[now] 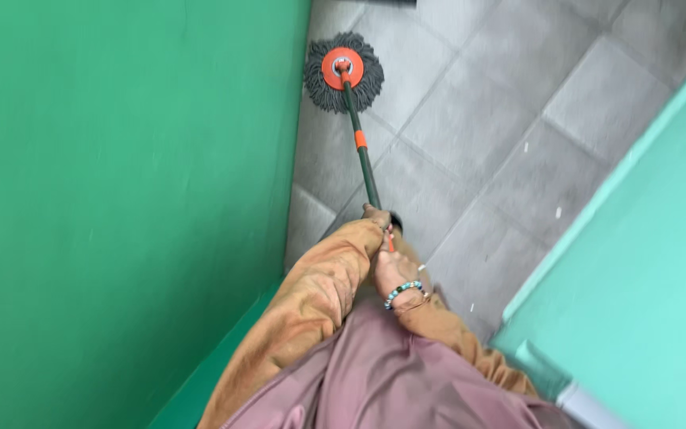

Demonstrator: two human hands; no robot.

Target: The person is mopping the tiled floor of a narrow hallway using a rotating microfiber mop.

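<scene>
A mop with a round grey string head and an orange disc [343, 70] rests on the grey tiled floor close to the green wall. Its dark handle [364, 159], with an orange band partway up, runs back to my hands. My left hand [375, 214], in a brown sleeve, grips the handle higher up. Just behind it, my right hand [392, 270], wearing a beaded bracelet, closes on the handle's end.
A dark green wall [121, 199] fills the left side. A lighter green wall [645, 262] with a raised ledge stands on the right. The grey tiled floor [502, 143] runs between them, with small white specks on it.
</scene>
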